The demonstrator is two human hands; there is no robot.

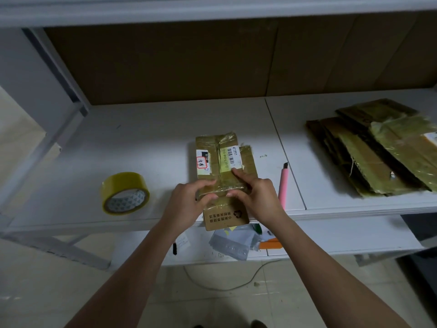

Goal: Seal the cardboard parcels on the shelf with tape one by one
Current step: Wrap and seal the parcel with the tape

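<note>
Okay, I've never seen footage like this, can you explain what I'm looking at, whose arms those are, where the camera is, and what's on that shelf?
There is no machine here. It is one picture from a wide-angle camera worn on a person's head, looking forward and down, so the two bare arms reaching in from the bottom are the wearer's own.

Both hands are on a small cardboard parcel lying on a white shelf. The left hand and right hand grip its near end, thumbs and fingers curled around the edge, apparently pressing tape down. The parcel already carries yellowish tape and printed labels.

To the left stands a roll of yellow tape. Just right of the parcel lies a pink utility knife. Far right is a pile of flattened cardboard pieces. A lower shelf below holds loose bags and papers.
</note>
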